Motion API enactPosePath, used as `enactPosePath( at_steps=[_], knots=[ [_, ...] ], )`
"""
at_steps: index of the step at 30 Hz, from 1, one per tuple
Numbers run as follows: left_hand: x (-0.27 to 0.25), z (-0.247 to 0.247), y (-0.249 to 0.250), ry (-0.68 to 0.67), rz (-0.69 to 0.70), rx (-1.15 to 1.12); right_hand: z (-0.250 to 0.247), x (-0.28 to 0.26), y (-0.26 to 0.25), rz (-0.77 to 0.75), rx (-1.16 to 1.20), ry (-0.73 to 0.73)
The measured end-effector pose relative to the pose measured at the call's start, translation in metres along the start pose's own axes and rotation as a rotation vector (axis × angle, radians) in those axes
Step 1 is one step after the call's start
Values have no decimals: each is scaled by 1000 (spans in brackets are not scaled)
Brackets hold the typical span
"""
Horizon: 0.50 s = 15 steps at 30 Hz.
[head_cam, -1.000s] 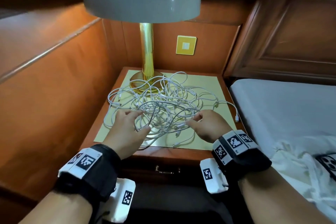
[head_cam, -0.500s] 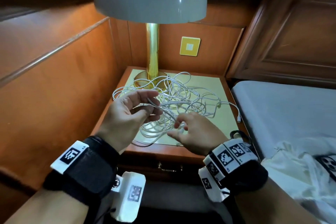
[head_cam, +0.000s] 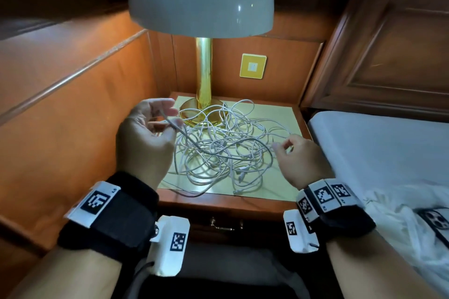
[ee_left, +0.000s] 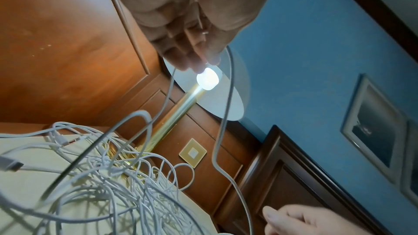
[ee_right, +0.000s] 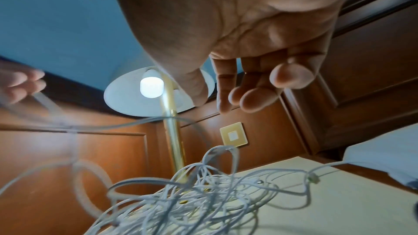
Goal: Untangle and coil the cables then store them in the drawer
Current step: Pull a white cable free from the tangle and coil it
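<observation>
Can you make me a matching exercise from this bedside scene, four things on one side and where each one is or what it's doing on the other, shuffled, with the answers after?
Things:
1. left hand
2. cable tangle
3. drawer
4. lamp

States:
A. closed, under the tabletop
B. raised, holding one white cable
C. lit, standing at the back of the nightstand
D. heaped on the nightstand top

Pairs: 1-B, 2-D, 3-A, 4-C
</observation>
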State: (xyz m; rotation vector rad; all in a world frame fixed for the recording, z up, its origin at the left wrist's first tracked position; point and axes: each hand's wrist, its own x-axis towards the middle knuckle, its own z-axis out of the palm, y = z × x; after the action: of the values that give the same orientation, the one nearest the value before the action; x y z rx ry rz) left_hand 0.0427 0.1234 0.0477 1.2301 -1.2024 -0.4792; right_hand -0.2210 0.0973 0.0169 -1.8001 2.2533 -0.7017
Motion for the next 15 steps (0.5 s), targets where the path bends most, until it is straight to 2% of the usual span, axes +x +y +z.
enactPosePath(
  at_steps=[4, 5, 8, 10, 15],
  knots=[
    [4, -6, -5, 16, -59, 88, -4, 6, 9, -89, 182, 66],
    [3, -5, -5, 2, -58, 105, -5, 4, 7, -123, 210, 1],
    [-1, -1, -1, -50, -23, 136, 2, -8, -4, -231, 181, -418],
    [-3, 2, 0, -81, -14, 138, 10, -17, -11, -289, 123, -556],
    [-5, 3, -1, -143, -44, 149, 24, -27, -23, -346, 149, -468]
  ],
)
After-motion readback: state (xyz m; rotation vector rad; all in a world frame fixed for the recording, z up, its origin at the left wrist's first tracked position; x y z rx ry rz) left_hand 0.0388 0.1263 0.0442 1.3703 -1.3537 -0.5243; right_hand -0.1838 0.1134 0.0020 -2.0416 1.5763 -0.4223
